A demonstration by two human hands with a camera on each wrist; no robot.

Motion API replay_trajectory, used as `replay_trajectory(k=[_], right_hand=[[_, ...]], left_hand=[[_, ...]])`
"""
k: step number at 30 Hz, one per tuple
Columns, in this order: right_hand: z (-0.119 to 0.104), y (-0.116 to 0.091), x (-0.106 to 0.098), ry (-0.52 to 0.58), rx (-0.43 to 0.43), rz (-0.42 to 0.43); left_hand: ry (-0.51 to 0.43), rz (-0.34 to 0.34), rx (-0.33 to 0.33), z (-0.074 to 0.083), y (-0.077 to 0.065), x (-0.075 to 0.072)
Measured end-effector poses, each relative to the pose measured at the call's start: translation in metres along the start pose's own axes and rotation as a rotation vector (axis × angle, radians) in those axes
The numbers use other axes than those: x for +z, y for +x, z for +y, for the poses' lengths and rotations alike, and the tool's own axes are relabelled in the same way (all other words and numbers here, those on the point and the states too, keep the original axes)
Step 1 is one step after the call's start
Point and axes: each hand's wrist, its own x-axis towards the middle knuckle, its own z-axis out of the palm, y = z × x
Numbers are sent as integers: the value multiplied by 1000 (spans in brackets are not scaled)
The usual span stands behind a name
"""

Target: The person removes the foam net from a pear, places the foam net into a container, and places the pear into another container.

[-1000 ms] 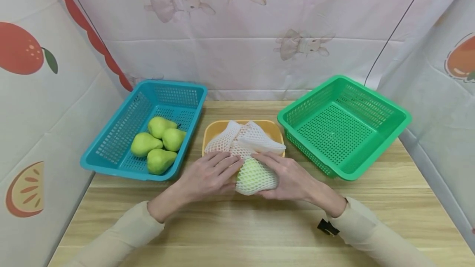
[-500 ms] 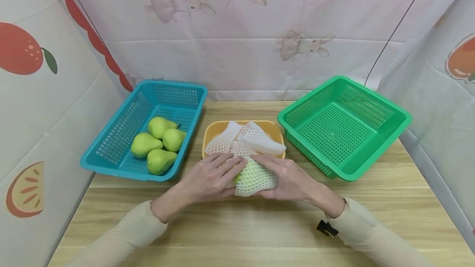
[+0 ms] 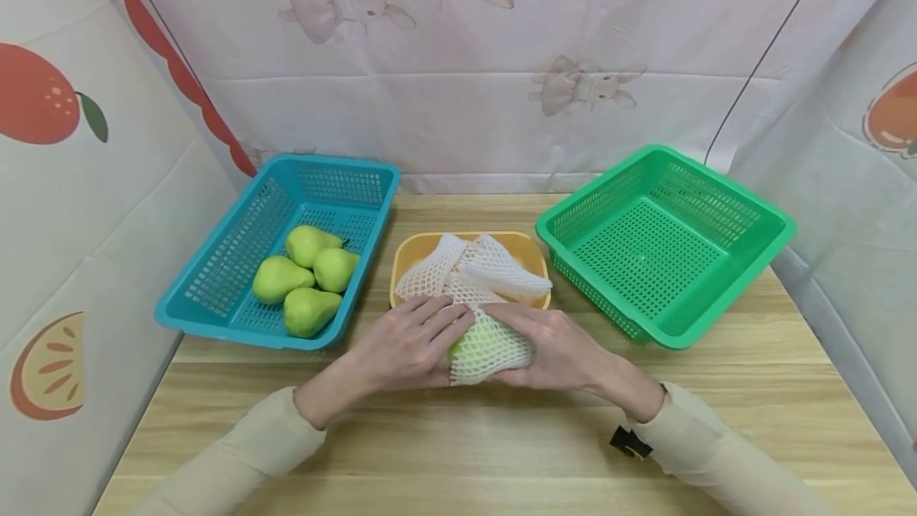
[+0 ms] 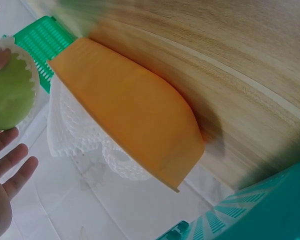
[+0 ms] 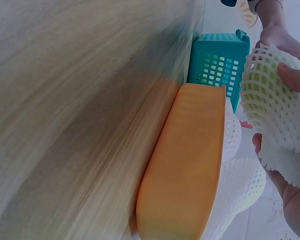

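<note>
Both hands hold a green pear partly covered by a white foam net sleeve, in front of the yellow tub. My left hand is at the pear's uncovered end, its thumb near the net's edge in the left wrist view while other fingers stretch out below. From the other side my right hand grips the netted pear, thumb on the mesh and fingers beneath. Much of the pear is hidden by the net and hands.
More foam nets lie in the yellow tub, some over its rim. Several green pears lie in a blue basket on the left. A green basket stands at right on the wooden table.
The netted pear and both hands have shifted slightly toward the person, and the net's near edge sits a bit lower and further left. Baskets and tub have stayed put.
</note>
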Motion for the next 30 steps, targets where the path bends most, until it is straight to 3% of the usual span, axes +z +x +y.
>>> replay_trajectory(k=[9,18,30], right_hand=[[-5,0,-5,-25,27,-19],[-9,1,-9,-163,62,-35],[-6,1,-11,-196,33,-19]], left_hand=[[-27,-5,-20,0,2,-2],[-35,3,-29,-2,3,-3],[-32,-13,-42,-7,3,-9]])
